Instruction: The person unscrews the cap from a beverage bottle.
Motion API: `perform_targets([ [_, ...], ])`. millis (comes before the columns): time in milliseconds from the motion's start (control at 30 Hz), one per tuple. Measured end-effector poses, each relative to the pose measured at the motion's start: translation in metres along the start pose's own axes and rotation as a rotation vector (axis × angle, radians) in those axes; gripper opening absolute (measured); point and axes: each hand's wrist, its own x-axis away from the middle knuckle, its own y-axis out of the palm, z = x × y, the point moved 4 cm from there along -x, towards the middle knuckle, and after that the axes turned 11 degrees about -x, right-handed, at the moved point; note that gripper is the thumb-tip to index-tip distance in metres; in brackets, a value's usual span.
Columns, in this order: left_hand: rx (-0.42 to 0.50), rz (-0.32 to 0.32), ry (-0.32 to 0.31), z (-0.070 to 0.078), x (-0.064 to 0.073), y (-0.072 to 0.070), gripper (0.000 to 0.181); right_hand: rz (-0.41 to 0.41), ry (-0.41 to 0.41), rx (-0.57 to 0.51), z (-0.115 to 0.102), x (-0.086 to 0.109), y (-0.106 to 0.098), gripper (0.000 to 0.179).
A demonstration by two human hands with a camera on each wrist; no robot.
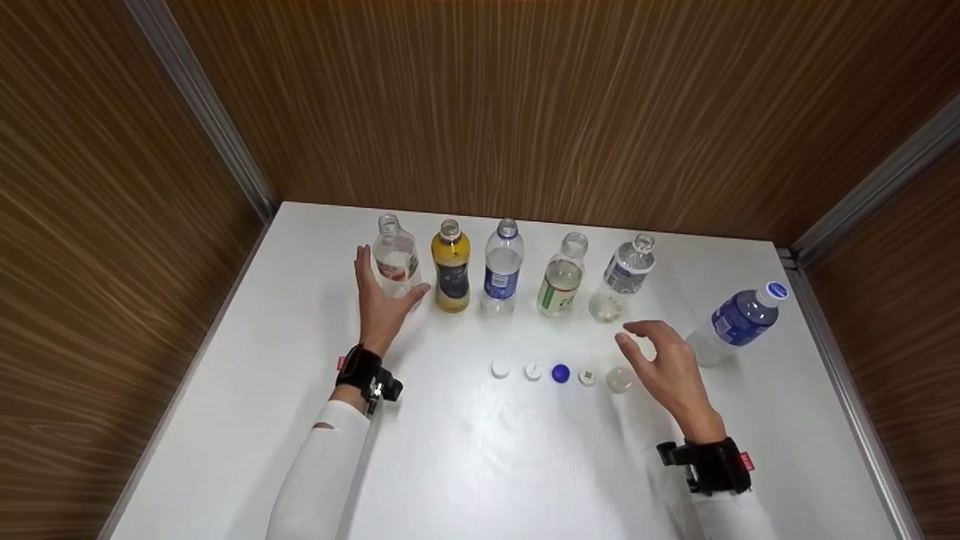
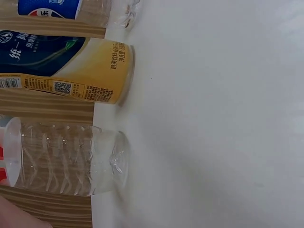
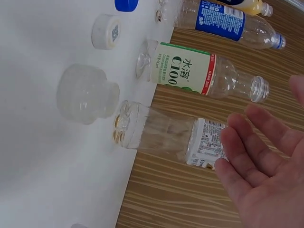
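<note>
My left hand (image 1: 381,313) is spread beside a clear uncapped bottle (image 1: 395,259) with a red-and-white label, thumb on one side and fingers on the other. Whether it touches the bottle I cannot tell. Over the table at the right, my right hand (image 1: 670,371) holds nothing, its fingers loosely bent. Closest to it are a translucent wide cap (image 1: 619,379) and a clear bottle (image 1: 628,268) with a white-and-blue label. In the right wrist view its fingers (image 3: 240,152) overlap that bottle's label.
Between these stand a yellow milk tea bottle (image 1: 452,262), a blue-labelled bottle (image 1: 501,281) and a green-labelled bottle (image 1: 561,285), all uncapped. White caps (image 1: 500,368) and a blue cap (image 1: 560,373) lie in a row. A capped blue-labelled bottle (image 1: 741,321) stands right. Wood-patterned walls (image 1: 480,112) enclose the table.
</note>
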Motion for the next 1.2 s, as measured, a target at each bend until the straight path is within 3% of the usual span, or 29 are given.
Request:
perform_targets([
  [233, -0.049, -0.03, 0.047, -0.002, 0.016, -0.01, 0.117, 0.105, -0.078, 0.016, -0.007, -0.005, -0.024, 0.029],
  [433, -0.127, -0.04, 0.084, -0.01, 0.03, -0.022, 0.114, 0.207, -0.097, 0.046, -0.014, -0.013, -0.046, 0.032],
  [700, -0.177, -0.036, 0.119, -0.014, 0.048, -0.035, 0.115, 0.466, -0.128, 0.04, -0.006, -0.017, -0.081, 0.029],
  [767, -0.186, -0.043, 0.113, -0.014, 0.05, -0.036, 0.115, 0.508, -0.086, 0.041, 0.001, -0.016, -0.087, 0.031],
  [933, -0.198, -0.06, 0.103, -0.012, 0.051, -0.036, 0.114, 0.539, 0.116, 0.052, 0.028, -0.012, -0.099, 0.054],
  [1200, -0.202, -0.07, 0.086, -0.014, 0.057, -0.034, 0.113, 0.464, 0.434, -0.006, 0.069, -0.005, -0.1, 0.098],
])
